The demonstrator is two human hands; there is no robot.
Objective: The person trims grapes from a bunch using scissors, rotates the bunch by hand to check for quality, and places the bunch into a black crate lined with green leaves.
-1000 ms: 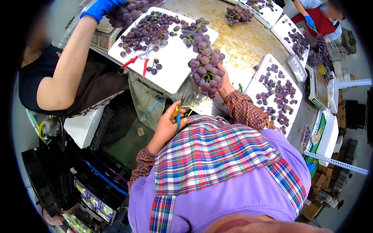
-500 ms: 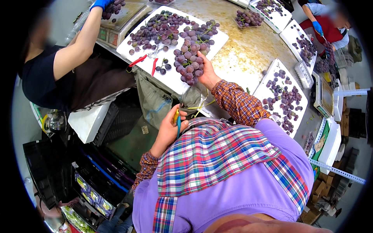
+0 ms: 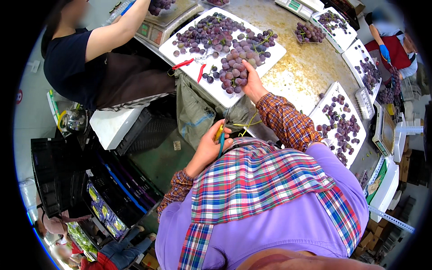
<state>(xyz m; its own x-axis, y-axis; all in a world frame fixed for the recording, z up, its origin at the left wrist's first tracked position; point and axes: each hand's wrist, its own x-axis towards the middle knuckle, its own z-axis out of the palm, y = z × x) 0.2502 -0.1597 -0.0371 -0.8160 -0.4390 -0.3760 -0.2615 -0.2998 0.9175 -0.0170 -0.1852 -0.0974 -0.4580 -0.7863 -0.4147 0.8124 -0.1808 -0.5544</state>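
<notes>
My right hand point(image 3: 254, 83) is closed on a bunch of purple grapes point(image 3: 234, 71), with the thumb across its near side. The bunch hangs over the front of a white foam board point(image 3: 187, 74), where more loose bunches point(image 3: 209, 30) lie behind it. Lower down, near my apron, my left hand point(image 3: 208, 149) is wrapped round the handles of small snips point(image 3: 221, 137), one handle yellow and one blue. Their thin blades point up toward the board. A pair of red-handled snips point(image 3: 183, 63) lies on the board beside a small cluster of dark grapes point(image 3: 210, 74).
Another grape-covered white board point(image 3: 327, 108) is at my right. On the stained metal table point(image 3: 270, 15) stands a clear tray of grapes point(image 3: 309, 33). Co-workers handle grapes at the far left and far right. Black crates point(image 3: 58, 180) and a grey-green sack point(image 3: 191, 103) are below left.
The whole view has shifted, so the board, grapes and both hands appear further right. Both hands keep hold of the same things, with little movement relative to the board.
</notes>
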